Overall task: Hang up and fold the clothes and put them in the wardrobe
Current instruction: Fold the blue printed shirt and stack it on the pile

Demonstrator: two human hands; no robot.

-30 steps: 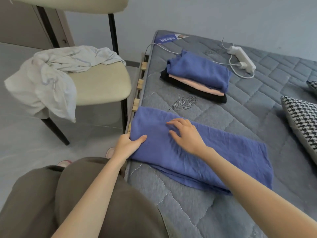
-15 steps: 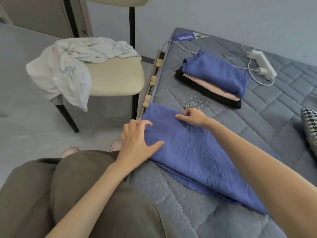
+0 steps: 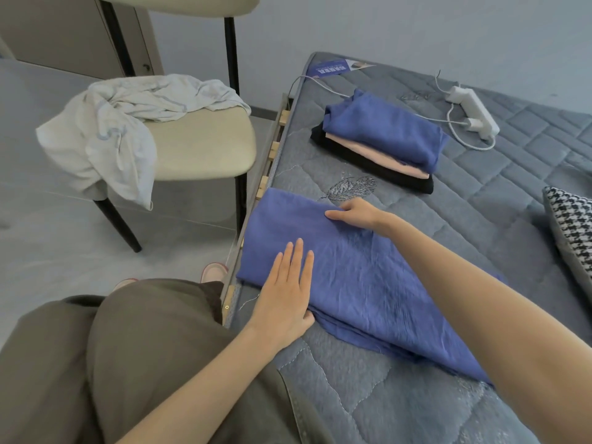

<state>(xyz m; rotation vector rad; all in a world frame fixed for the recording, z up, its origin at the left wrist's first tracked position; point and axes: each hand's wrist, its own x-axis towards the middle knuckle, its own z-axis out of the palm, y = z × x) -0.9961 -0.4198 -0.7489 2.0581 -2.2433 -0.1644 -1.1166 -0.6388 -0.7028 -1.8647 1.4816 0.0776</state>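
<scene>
A: Okay, quick, what is the left hand (image 3: pixel 285 290) doing?

B: It's lying flat on the blue cloth (image 3: pixel 368 283), fingers straight and together, pressing down near the near edge. It's holding nothing.

A: And the right hand (image 3: pixel 355 214)?

B: It's sitting on the far edge of the cloth with its fingers pointing left. I cannot tell if it's pinching the edge or just resting there.

A: Where's the cloth lying?

B: It's lying half-folded on the mattress (image 3: pixel 480 219). The long axis is running from the mattress's left edge down to the right, passing under the right forearm. Both hands are working at the left end, and the long tail is trailing off to the right.

A: So what is the next fold turning on?

B: My guess is the tail is coming over toward the hands, so the right hand is the nearer one for that reach.

A: Is there room?

B: Bare mattress is showing between the cloth and the folded stack (image 3: pixel 384 145) beyond. The left end is sitting right at the mattress edge, so it's risking a slip off that side. The pillow (image 3: pixel 573 232) is lying well apart to the right.
</scene>
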